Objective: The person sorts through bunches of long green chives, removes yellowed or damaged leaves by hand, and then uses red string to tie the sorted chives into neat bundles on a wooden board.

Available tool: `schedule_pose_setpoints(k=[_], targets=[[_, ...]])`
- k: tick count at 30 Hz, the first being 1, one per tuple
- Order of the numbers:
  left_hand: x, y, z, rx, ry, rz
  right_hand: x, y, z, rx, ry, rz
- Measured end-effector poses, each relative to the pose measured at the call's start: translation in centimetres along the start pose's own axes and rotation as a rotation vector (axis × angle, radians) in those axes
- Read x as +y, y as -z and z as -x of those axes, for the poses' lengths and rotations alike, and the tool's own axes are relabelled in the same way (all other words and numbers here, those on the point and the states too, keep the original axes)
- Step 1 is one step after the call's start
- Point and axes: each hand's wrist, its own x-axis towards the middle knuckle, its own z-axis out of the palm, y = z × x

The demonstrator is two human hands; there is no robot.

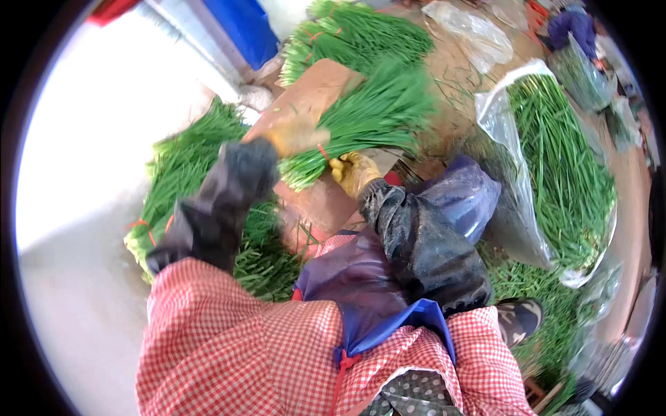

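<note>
A bundle of garlic chives (pixel 374 111) lies across a brown board (pixel 312 87) in front of me, its pale stalk ends to the left and its leaf tips fanned out to the upper right. A red tie (pixel 323 152) runs round it near the stalks. My left hand (pixel 297 138), in a yellow glove, is smeared by motion over the stalk end; its fingers cannot be made out. My right hand (pixel 355 172), also gloved in yellow, has its fingers curled closed at the bundle's near edge, just beside the tie.
Tied chive bundles lie beyond the board (pixel 361 35) and at left (pixel 184 159). At right stands an open clear plastic bag (pixel 510 93) full of chives (pixel 562 166). Loose chives (pixel 541 312) cover the floor by my shoe (pixel 519 320). A crumpled plastic sheet (pixel 472 35) lies farther back.
</note>
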Motion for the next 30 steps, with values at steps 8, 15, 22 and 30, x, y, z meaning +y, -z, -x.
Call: schedule_pose_setpoints(k=[8,15,22,30], targets=[[4.6,-3.5,1.2,-0.113,0.323,-0.597,2.2,-1.0,6.6,-0.133,0.088,-0.032],[5.1,-5.1,0.2,-0.066,0.571,-0.414,2.3,-1.6,4.5,-0.46,0.245,0.016],[-0.7,-9.5,2.6,0.183,0.416,0.809,0.3,-9.1,6.2,-0.691,0.401,0.692],[6.0,0.8,2.3,-0.315,0.391,1.879,-14.0,1.5,18.4,-0.323,0.205,0.434]])
